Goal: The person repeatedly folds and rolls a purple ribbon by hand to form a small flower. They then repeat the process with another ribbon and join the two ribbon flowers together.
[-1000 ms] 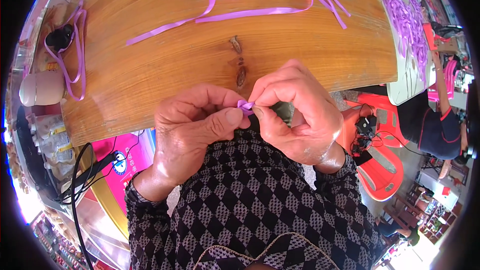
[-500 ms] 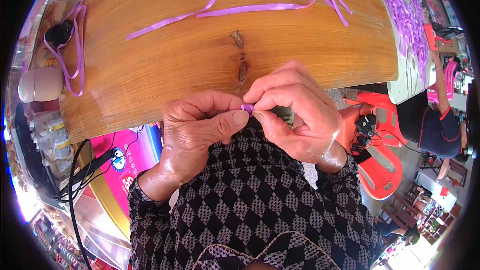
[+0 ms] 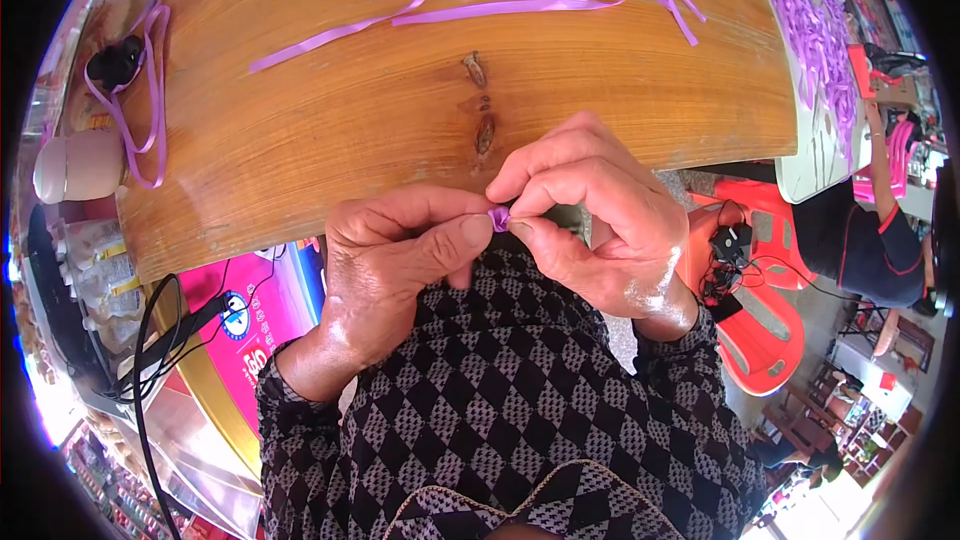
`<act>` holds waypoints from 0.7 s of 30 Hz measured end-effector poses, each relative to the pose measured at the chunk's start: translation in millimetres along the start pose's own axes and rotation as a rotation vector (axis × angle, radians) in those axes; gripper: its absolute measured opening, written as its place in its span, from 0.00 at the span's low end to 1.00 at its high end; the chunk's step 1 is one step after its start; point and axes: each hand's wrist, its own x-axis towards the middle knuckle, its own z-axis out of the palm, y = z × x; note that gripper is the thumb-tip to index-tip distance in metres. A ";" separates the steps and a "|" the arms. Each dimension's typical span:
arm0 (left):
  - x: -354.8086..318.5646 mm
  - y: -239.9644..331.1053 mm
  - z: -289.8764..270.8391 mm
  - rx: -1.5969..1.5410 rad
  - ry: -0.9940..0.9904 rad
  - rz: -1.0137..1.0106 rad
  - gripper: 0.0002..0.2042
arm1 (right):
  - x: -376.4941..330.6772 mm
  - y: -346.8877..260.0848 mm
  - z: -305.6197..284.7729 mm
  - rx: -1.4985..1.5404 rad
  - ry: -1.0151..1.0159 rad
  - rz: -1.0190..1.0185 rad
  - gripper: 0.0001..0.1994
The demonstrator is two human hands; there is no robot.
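Note:
Between my two hands, just off the table's near edge, is a small folded piece of purple ribbon [image 3: 500, 219]. My left hand [image 3: 405, 260] pinches its left side between thumb and forefinger. From the right, the thumb and forefinger of my right hand [image 3: 600, 225] close on the other side, the remaining fingers curled above. Most of the ribbon piece is covered by the fingertips. Farther back on the wooden table [image 3: 330, 130] lie loose lengths of purple ribbon [image 3: 510, 8], some with small knotted or folded bits at the top edge.
A heap of purple ribbons [image 3: 815, 40] covers a white table at right. Red plastic stools [image 3: 765, 345] and a person in dark clothes [image 3: 860, 250] are beyond it. At left stand a pale rounded object [image 3: 85, 167], a ribbon loop [image 3: 160, 130] and black cables [image 3: 150, 370].
My hands stay pinched on the ribbon piece, which has shifted very slightly right and looks turned between the fingertips. The whole view has moved a little.

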 end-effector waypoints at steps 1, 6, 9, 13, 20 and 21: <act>0.1 0.9 0.1 0.000 -0.001 -0.003 0.07 | 0.7 0.2 -0.8 -0.001 -0.015 -0.015 0.10; 1.9 -0.4 6.3 0.025 0.074 -0.063 0.06 | 0.8 2.0 1.1 -0.002 0.013 -0.007 0.11; 2.0 -3.6 0.7 -0.024 -0.043 -0.025 0.06 | -1.3 2.3 -4.1 0.044 -0.067 0.020 0.10; 1.0 -4.5 -0.1 0.015 -0.066 0.036 0.07 | -1.2 4.0 -5.8 0.044 -0.080 0.021 0.10; -1.1 -4.8 3.0 -0.037 -0.036 0.017 0.07 | -1.2 0.6 -8.7 0.082 -0.113 0.032 0.10; -1.0 -4.8 2.7 -0.048 -0.026 -0.001 0.08 | -1.9 0.8 -8.9 0.083 -0.114 0.032 0.10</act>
